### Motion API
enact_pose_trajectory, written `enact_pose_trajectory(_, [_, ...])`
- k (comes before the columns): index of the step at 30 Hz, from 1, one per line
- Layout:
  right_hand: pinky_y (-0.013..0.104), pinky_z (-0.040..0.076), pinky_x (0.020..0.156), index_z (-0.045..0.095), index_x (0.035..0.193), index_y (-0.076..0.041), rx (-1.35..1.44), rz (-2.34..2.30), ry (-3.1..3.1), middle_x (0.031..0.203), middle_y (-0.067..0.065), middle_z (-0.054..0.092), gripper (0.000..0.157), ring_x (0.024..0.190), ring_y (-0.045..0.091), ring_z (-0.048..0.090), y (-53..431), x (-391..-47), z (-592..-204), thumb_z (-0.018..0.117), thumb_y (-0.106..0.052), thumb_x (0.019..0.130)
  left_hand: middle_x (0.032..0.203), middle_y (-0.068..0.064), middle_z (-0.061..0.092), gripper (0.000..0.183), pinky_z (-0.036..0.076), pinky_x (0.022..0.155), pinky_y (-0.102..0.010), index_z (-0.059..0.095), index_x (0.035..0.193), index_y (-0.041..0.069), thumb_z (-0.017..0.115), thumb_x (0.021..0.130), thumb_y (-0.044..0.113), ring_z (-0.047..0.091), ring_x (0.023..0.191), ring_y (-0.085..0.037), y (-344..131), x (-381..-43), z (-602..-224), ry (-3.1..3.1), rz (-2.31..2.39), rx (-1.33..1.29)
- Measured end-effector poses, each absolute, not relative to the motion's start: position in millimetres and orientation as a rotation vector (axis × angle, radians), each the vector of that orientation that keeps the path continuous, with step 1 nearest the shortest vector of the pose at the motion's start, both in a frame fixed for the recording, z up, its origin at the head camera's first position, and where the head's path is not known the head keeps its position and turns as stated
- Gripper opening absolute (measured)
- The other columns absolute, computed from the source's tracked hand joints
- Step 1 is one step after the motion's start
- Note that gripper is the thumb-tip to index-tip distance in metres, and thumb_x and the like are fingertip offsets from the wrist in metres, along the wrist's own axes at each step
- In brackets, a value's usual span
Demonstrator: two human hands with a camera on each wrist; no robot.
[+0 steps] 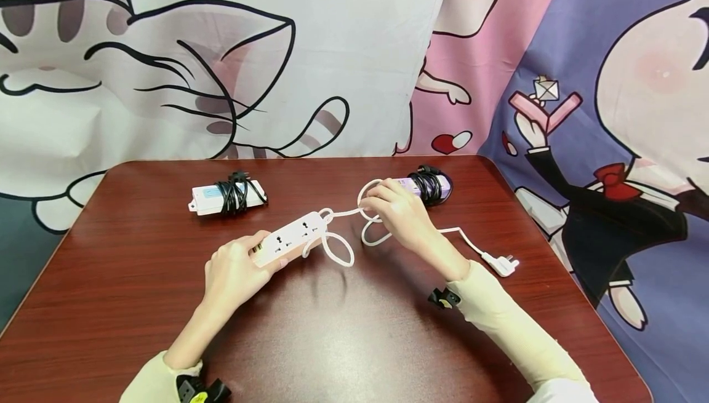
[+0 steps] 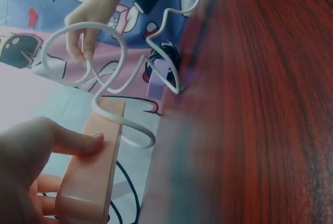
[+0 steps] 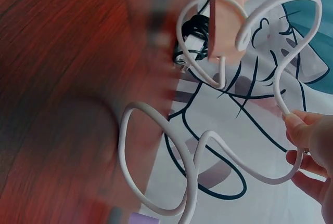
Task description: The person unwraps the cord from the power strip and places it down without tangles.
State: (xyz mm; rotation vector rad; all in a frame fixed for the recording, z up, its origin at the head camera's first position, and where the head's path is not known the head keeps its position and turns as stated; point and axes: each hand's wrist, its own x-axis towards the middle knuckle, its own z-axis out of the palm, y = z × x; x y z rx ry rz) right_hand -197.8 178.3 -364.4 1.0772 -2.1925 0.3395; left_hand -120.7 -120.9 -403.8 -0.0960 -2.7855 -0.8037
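Note:
A white power strip (image 1: 292, 238) with a pinkish side is tilted above the middle of the table. My left hand (image 1: 235, 267) grips its near-left end, thumb along the side in the left wrist view. From the far end runs a white cord (image 1: 339, 261), looped loosely beside the strip. My right hand (image 1: 400, 213) pinches the cord between thumb and fingers, as the right wrist view shows. Past that hand the cord trails right to a white plug (image 1: 501, 264) lying on the table.
At the back left lies a white power strip (image 1: 206, 200) wrapped in black cord. Behind my right hand is a purple power strip (image 1: 445, 186), also wound with black cord. A printed cartoon cloth (image 1: 354, 58) hangs beyond the brown table (image 1: 138, 304).

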Motion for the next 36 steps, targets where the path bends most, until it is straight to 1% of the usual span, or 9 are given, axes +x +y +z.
enact_pose_trajectory(2, [0.028,0.05,0.073,0.073,0.089,-0.013,1.099,0.322,-2.188,0.089,-0.002,0.068,0.02,0.087,0.017,0.057,179,-196,-365,0.067,0.003,0.08,0.092,-0.008,0.071,0.047,0.041,0.051,-0.042,0.07,0.11,0.025,0.083,0.067,0.039,0.061,0.07,-0.029,-121,-121,-403,-2.772,-0.81,-0.086])
enact_pose_trajectory(4, [0.029,0.05,0.078,0.073,0.089,-0.013,1.12,0.301,-2.192,0.09,-0.002,0.068,0.019,0.089,0.017,0.058,179,-195,-365,0.066,0.002,0.08,0.085,-0.007,0.07,0.046,0.04,0.05,-0.041,0.07,0.109,0.026,0.083,0.068,0.039,0.06,0.068,-0.028,-120,-121,-403,-2.762,-0.814,-0.081])
enact_pose_trajectory(9, [0.039,0.047,0.098,0.073,0.09,-0.013,1.168,0.244,-2.241,0.091,-0.002,0.068,0.02,0.098,0.018,0.06,179,-193,-365,0.063,0.003,0.083,0.08,-0.006,0.069,0.044,0.039,0.05,-0.04,0.069,0.108,0.027,0.083,0.068,0.038,0.059,0.067,-0.027,-120,-122,-402,-2.721,-0.825,-0.086])
enact_pose_trajectory(12, [0.035,0.047,0.096,0.072,0.091,-0.013,1.207,0.218,-2.271,0.093,-0.002,0.067,0.021,0.101,0.018,0.058,179,-193,-366,0.061,0.003,0.084,0.085,-0.006,0.071,0.044,0.04,0.051,-0.042,0.069,0.108,0.027,0.083,0.068,0.037,0.06,0.069,-0.026,-120,-122,-403,-2.679,-0.833,-0.093])
enact_pose_trajectory(16, [0.027,0.047,0.087,0.071,0.091,-0.015,1.24,0.158,-2.294,0.093,-0.003,0.065,0.019,0.101,0.015,0.057,179,-197,-368,0.062,-0.001,0.084,0.089,-0.005,0.072,0.044,0.04,0.052,-0.043,0.07,0.108,0.027,0.084,0.067,0.036,0.06,0.07,-0.025,-119,-121,-400,-2.627,-0.853,-0.108])
enact_pose_trajectory(23, [0.027,0.048,0.082,0.072,0.088,-0.017,1.215,0.037,-2.318,0.09,-0.002,0.064,0.018,0.095,0.015,0.057,175,-206,-371,0.069,-0.002,0.078,0.09,-0.003,0.072,0.043,0.04,0.055,-0.042,0.07,0.108,0.029,0.084,0.068,0.037,0.059,0.069,-0.023,-120,-119,-391,-2.589,-0.864,-0.106])
enact_pose_trajectory(30, [0.028,0.049,0.081,0.073,0.087,-0.016,1.191,-0.005,-2.327,0.09,-0.001,0.065,0.014,0.093,0.016,0.058,175,-213,-373,0.07,-0.005,0.08,0.089,-0.004,0.072,0.044,0.039,0.054,-0.039,0.07,0.108,0.027,0.084,0.068,0.036,0.057,0.067,-0.022,-127,-116,-389,-2.571,-0.861,-0.108])
enact_pose_trajectory(33, [0.028,0.049,0.081,0.074,0.086,-0.016,1.184,-0.027,-2.329,0.09,-0.001,0.066,0.013,0.093,0.016,0.058,177,-214,-375,0.071,-0.006,0.08,0.081,-0.003,0.069,0.044,0.036,0.052,-0.036,0.07,0.108,0.026,0.083,0.068,0.036,0.054,0.064,-0.022,-132,-114,-391,-2.59,-0.842,-0.108])
enact_pose_trajectory(36, [0.028,0.049,0.08,0.074,0.085,-0.016,1.184,-0.045,-2.337,0.09,-0.001,0.066,0.012,0.092,0.016,0.058,179,-215,-378,0.072,-0.007,0.078,0.071,-0.001,0.063,0.044,0.034,0.05,-0.034,0.069,0.108,0.027,0.083,0.068,0.037,0.052,0.062,-0.021,-138,-113,-394,-2.633,-0.814,-0.092])
